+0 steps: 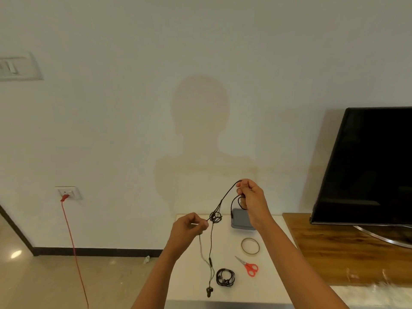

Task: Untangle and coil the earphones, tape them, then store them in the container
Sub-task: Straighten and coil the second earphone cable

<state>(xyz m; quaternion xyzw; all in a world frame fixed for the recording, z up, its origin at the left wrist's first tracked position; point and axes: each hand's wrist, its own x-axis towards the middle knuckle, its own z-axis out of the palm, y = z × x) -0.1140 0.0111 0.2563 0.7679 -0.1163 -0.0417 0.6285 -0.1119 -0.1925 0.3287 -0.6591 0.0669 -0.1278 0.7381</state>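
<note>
Untangling step: my left hand and right hand, both pinched on the earphones, hold a knot between them; next, tease it loose; tape waits at four o'clock

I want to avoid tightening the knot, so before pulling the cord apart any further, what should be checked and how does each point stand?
1. Both hands hold the cord: ok. The left hand pinches it beside the knot; the right hand holds the raised end.
2. Knot loosened: not ok. The tangle is a tight clump between the hands.
3. Earbuds hang free: ok. The earbuds dangle near the table's front edge, beside the coiled earphones.
4. Which strand runs through the knot: cannot tell.
5. Tape roll and scissors within reach: ok, both on the white table.
6. Container open: cannot tell, partly hidden behind the right hand.
</note>
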